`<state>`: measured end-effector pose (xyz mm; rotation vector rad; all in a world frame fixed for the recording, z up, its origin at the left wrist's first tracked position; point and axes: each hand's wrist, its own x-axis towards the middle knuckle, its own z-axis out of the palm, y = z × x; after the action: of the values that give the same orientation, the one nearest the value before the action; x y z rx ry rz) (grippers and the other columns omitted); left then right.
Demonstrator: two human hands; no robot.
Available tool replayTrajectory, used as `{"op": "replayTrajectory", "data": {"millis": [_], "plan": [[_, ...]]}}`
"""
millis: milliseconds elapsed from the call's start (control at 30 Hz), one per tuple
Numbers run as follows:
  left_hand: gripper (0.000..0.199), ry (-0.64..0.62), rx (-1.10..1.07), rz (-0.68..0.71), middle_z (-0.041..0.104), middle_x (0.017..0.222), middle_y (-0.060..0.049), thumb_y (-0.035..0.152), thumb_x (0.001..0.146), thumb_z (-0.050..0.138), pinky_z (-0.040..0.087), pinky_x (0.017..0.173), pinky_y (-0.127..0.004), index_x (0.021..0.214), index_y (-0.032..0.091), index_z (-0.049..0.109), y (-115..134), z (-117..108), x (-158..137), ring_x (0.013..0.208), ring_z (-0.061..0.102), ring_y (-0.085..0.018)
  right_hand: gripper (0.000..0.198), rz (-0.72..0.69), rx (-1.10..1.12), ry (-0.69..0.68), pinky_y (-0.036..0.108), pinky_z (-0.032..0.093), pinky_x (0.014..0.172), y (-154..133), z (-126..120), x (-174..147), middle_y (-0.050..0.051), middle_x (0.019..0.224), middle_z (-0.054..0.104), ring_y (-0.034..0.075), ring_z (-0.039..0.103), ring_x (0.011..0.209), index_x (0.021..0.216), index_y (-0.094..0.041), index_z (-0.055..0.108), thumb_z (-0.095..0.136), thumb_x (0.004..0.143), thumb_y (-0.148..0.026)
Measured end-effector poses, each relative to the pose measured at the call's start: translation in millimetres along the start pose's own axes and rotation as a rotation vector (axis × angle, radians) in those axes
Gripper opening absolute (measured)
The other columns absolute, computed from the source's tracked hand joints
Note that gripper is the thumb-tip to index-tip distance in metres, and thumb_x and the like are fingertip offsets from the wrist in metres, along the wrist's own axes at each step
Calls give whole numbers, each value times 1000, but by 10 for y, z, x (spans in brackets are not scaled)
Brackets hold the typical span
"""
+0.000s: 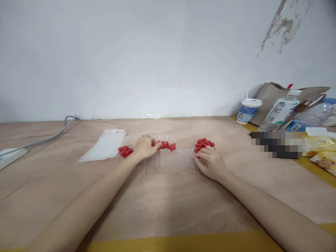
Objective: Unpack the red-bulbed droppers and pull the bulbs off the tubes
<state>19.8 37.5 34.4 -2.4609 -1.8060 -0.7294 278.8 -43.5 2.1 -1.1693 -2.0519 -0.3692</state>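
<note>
A row of thin clear glass dropper tubes lies side by side on the table between my hands. Behind it lie several tubes fitted with red rubber bulbs. My left hand is closed at the left end of these, thumb and fingers around a red bulb that is partly hidden. At the right end of the row, my right hand pinches the top of a glass tube with thumb and forefinger. Loose red bulbs are heaped just beyond that hand. A smaller heap of bulbs sits left of my left wrist.
Clear plastic zip bags are stacked at the left. A grey cable runs toward the wall. On the right stand a paper cup with a straw, a leaning water bottle, a grey bag and yellow packets.
</note>
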Motion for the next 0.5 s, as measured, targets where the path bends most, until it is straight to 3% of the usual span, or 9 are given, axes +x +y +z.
{"op": "replayTrajectory", "data": {"millis": [167, 233, 333, 500], "plan": [[28, 165, -40, -26, 57, 86, -7, 41, 80, 47, 40, 81, -39, 73, 18, 60, 13, -108, -198, 92, 50, -25, 20, 15, 30, 45, 31, 34, 72, 12, 6, 2, 3, 69, 62, 14, 52, 69, 69, -18, 64, 50, 82, -26], [24, 241, -80, 90, 57, 87, -6, 38, 81, 48, 40, 82, -37, 76, 18, 60, -10, -185, -341, 91, 50, -23, 15, 18, 78, 111, 33, 38, 74, 12, 18, 2, 5, 78, 62, 16, 54, 75, 80, -18, 64, 51, 81, -24], [17, 248, -128, 297, 58, 89, -5, 32, 81, 51, 40, 81, -36, 83, 18, 60, -65, -258, -579, 89, 51, -21, 21, -1, 152, 190, 34, 43, 77, -37, 25, 1, 9, 92, 60, 19, 55, 86, 98, -17, 61, 51, 81, -22], [12, 180, -165, 510, 61, 88, -5, 29, 80, 54, 41, 79, -36, 84, 20, 61, -90, -203, -872, 83, 53, -19, 38, -190, 120, 69, 40, 42, 87, -248, 4, -5, 11, 111, 59, 22, 52, 103, 117, -19, 52, 53, 81, -28]]}}
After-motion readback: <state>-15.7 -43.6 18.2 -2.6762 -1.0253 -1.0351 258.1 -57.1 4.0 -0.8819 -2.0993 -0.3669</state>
